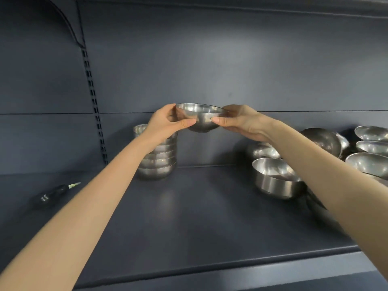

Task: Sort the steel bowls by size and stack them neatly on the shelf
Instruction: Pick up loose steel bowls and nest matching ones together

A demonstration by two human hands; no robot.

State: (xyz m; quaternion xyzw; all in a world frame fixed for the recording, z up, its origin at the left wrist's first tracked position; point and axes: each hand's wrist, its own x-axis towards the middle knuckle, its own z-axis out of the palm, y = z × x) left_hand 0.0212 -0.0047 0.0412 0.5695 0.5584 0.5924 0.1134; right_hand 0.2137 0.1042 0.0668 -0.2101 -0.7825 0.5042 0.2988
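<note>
We see both hands up at centre frame with one steel bowl [199,119] between them. Left hand [168,122] pinches the bowl's left side: thumb on the near wall, fingers curled over the far rim. Right hand [241,122] pinches the right side the same way, thumb on the near wall. The bowl is upright, mouth up, in the air above the shelf [189,211] and touching nothing but the hands.

A stack [160,162] of several nested bowls stands at the back of the shelf, centre left, below and left of the held bowl. The left wrist crosses in front of its top.

Loose bowls [275,177] sit unsorted at mid right: one upright near the front, one behind it, one dome-side toward us, more at the right edge. The right forearm covers part of them, so we cannot tell how many.

A dark-handled tool [54,193] lies at lower left on the shelf, well apart from the stack. A slotted rail [94,101] runs down the back panel at upper left.
</note>
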